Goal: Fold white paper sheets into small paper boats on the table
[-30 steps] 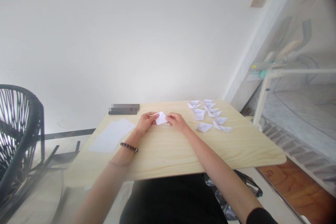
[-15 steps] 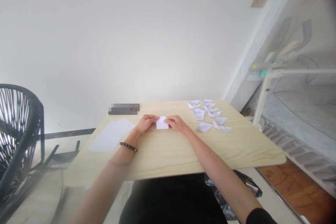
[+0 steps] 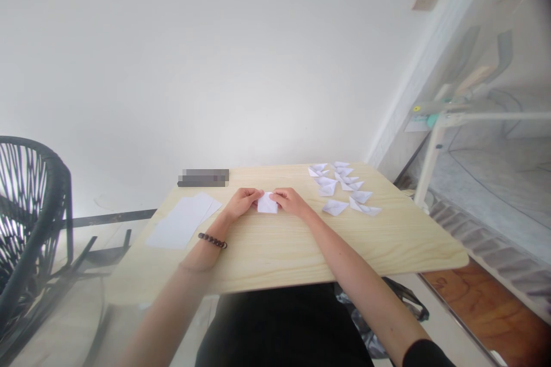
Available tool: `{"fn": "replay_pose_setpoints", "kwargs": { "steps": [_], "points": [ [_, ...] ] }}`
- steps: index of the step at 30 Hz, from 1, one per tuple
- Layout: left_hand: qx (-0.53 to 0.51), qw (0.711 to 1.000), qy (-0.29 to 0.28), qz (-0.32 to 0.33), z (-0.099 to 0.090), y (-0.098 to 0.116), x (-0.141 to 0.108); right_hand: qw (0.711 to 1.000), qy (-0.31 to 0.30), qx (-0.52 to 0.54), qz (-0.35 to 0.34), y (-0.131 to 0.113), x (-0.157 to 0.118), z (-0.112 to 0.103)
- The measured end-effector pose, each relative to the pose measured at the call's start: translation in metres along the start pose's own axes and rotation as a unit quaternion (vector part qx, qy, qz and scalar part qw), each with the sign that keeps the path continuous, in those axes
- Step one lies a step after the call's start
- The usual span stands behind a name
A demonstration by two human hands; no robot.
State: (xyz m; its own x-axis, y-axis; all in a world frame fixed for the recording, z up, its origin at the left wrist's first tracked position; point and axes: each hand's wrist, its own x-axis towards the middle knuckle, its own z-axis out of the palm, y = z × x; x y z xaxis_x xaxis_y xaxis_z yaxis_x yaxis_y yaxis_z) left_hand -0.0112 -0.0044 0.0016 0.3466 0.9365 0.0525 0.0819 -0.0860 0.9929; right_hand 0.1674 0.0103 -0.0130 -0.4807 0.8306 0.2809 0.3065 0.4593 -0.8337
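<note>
A small folded piece of white paper (image 3: 267, 204) is held between my two hands over the middle of the table. My left hand (image 3: 243, 202) pinches its left side, thumb at the upper corner. On the opposite side my right hand (image 3: 289, 200) grips the right edge between thumb and fingers. The paper looks roughly square; its underside and the fingertips behind it are hidden. To the right lie several folded white paper boats (image 3: 334, 207). Flat sheets of white paper (image 3: 181, 222) lie overlapping left of my left hand.
The light wooden table (image 3: 275, 252) stands against a white wall. A dark, pixelated object (image 3: 203, 178) lies at its back left. A dark woven chair (image 3: 38, 212) stands to the left, and a white metal frame (image 3: 434, 155) to the right.
The top of the folded paper, rounded before, now looks straighter and flatter. Both hands have stayed nearly in place, with thumbs shifted slightly along the top.
</note>
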Motion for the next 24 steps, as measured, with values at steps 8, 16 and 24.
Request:
{"fn": "replay_pose_setpoints", "kwargs": {
  "steps": [8, 16, 24],
  "points": [
    [0.042, 0.998, 0.03, 0.022, 0.0025, -0.0019, 0.0005, 1.0, -0.006, -0.015, -0.008, -0.0042, -0.0018, -0.0011],
    [0.08, 0.996, -0.012, 0.043, -0.0027, -0.0046, 0.0013, 0.998, -0.022, -0.05, -0.01, -0.0055, -0.003, -0.0004],
    [0.08, 0.996, -0.001, 0.036, -0.0062, -0.0055, 0.0021, 0.998, -0.036, -0.048, -0.025, -0.0076, -0.0035, -0.0029]
  ]
}}
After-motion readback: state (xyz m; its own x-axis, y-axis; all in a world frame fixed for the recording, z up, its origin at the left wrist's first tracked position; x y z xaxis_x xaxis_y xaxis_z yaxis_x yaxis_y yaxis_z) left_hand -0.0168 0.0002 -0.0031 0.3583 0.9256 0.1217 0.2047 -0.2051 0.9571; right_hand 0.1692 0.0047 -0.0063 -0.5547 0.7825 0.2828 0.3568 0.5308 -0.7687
